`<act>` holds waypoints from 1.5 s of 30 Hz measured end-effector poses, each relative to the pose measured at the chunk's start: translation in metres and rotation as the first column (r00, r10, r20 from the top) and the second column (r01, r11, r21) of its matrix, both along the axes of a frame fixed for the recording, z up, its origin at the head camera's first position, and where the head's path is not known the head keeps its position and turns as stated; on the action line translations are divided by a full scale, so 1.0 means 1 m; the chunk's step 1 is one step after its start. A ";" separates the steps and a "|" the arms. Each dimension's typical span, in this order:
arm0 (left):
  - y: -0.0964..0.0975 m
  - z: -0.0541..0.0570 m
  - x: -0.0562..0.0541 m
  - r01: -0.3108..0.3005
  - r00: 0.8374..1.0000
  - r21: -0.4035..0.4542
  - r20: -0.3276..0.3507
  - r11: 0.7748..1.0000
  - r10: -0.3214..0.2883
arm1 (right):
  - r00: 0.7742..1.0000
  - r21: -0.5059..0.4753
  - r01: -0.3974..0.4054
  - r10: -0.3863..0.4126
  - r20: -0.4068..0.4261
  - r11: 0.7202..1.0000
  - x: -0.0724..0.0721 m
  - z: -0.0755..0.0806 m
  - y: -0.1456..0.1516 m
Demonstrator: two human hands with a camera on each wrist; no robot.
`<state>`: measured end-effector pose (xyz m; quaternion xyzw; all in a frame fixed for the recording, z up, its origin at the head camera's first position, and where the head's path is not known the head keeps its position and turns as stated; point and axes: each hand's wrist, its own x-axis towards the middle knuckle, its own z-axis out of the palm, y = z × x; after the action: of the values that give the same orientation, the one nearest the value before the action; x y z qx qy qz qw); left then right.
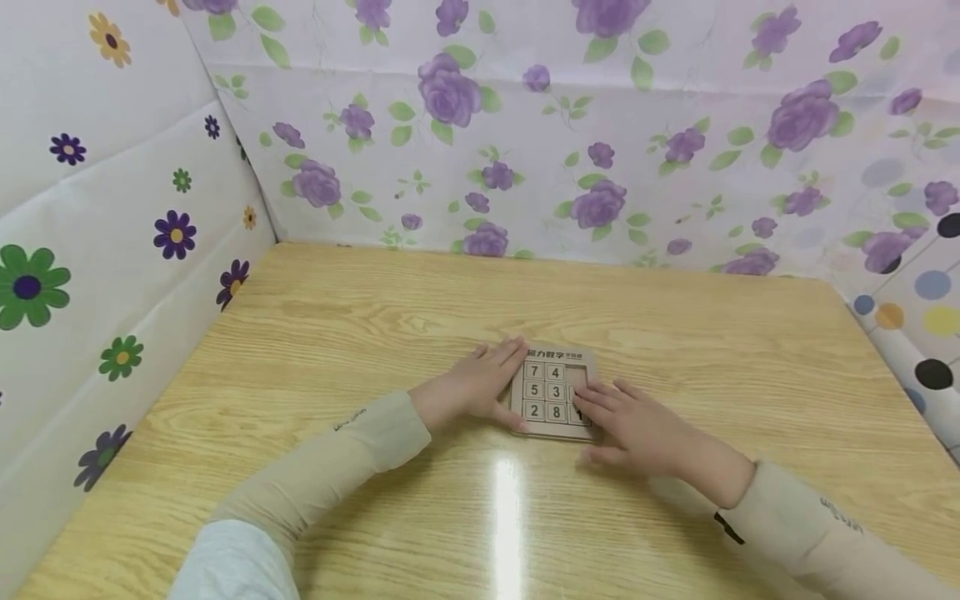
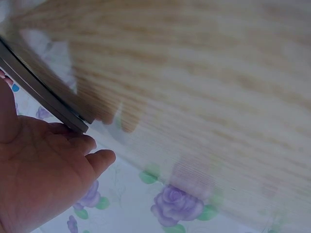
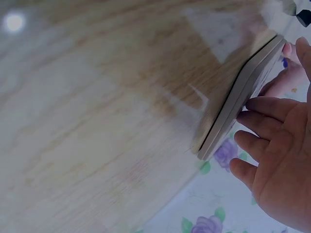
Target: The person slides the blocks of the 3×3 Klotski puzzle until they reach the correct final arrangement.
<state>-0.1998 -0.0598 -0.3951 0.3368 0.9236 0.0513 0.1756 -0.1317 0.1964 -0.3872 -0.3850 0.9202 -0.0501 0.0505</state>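
Observation:
A square sliding number puzzle (image 1: 555, 430) with a pale frame and dark lettering along its top lies flat on the table. Tiles 7, 4, 5, 3, 2 and 8 are readable, and the top right slot (image 1: 575, 374) holds no tile. My left hand (image 1: 474, 387) holds the frame's left side, thumb at the near corner and fingers at the far corner. Fingers of my right hand (image 1: 637, 429) lie nearly straight over the right column of tiles, partly hiding them. Seen edge-on in the right wrist view, the puzzle (image 3: 243, 92) meets those fingertips.
The wood-grain table (image 1: 360, 308) is glossy and carries a bright light reflection near its front. Purple-flowered sheeting (image 1: 525, 150) stands along the back edge. Flower-patterned sheeting (image 1: 97, 275) borders the left side, dotted sheeting (image 1: 922, 333) the right.

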 end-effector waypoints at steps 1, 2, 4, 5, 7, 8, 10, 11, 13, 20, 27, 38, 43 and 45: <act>0.000 0.000 0.000 -0.003 1.000 0.002 0.003 1.000 0.003 | 1.000 -0.001 -0.003 0.003 0.003 1.000 0.000 0.001 0.000; -0.001 0.000 0.000 -0.005 1.000 0.005 0.008 1.000 0.005 | 1.000 -0.001 -0.006 0.006 0.005 1.000 0.001 0.001 0.000; -0.001 -0.001 -0.001 -0.007 1.000 0.003 0.011 1.000 0.007 | 1.000 0.001 -0.005 0.005 0.009 1.000 0.000 0.001 0.000; -0.002 -0.001 -0.001 -0.006 1.000 0.003 0.010 1.000 0.006 | 1.000 0.000 -0.004 0.004 0.011 1.000 -0.001 0.001 0.000; -0.002 -0.002 -0.001 -0.006 1.000 -0.002 0.004 1.000 0.006 | 1.000 -0.009 -0.008 0.008 -0.002 1.000 -0.005 0.000 0.000; -0.002 -0.003 -0.001 -0.005 1.000 -0.004 0.002 1.000 0.005 | 1.000 -0.015 -0.007 0.007 -0.006 1.000 -0.008 -0.001 0.000; -0.001 -0.003 -0.001 0.000 1.000 -0.009 -0.010 1.000 0.000 | 1.000 -0.031 -0.008 0.008 -0.017 0.999 -0.013 -0.002 -0.001; -0.001 -0.003 -0.001 0.002 1.000 -0.011 -0.013 1.000 -0.002 | 1.000 -0.037 -0.006 0.006 -0.019 0.999 -0.016 -0.003 -0.002; -0.001 -0.003 -0.001 0.005 1.000 -0.014 -0.016 1.000 -0.005 | 1.000 -0.044 -0.008 0.007 -0.021 0.999 -0.020 -0.002 -0.006; 0.000 -0.004 -0.001 0.002 1.000 -0.015 -0.013 1.000 -0.002 | 1.000 -0.019 -0.016 0.016 0.025 1.000 -0.031 -0.003 -0.019; 0.001 -0.005 -0.002 0.000 1.000 -0.014 -0.012 1.000 0.000 | 0.997 -0.014 0.031 -0.030 0.075 0.999 -0.034 -0.001 -0.017; 0.000 -0.003 -0.002 0.004 1.000 -0.013 -0.023 1.000 -0.005 | 0.998 -0.021 0.047 -0.046 0.045 0.999 -0.033 0.000 0.002; 0.000 -0.001 -0.001 0.001 1.000 -0.015 -0.018 1.000 -0.002 | 0.998 -0.022 0.041 -0.041 0.041 0.999 -0.033 0.002 -0.001; 0.000 -0.001 -0.001 0.000 1.000 -0.016 -0.013 1.000 0.000 | 0.999 -0.020 0.028 -0.027 0.035 0.999 -0.035 0.003 -0.006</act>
<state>-0.2007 -0.0597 -0.3957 0.3358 0.9251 0.0418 0.1723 -0.1663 0.1906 -0.3844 -0.3718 0.9238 -0.0668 0.0620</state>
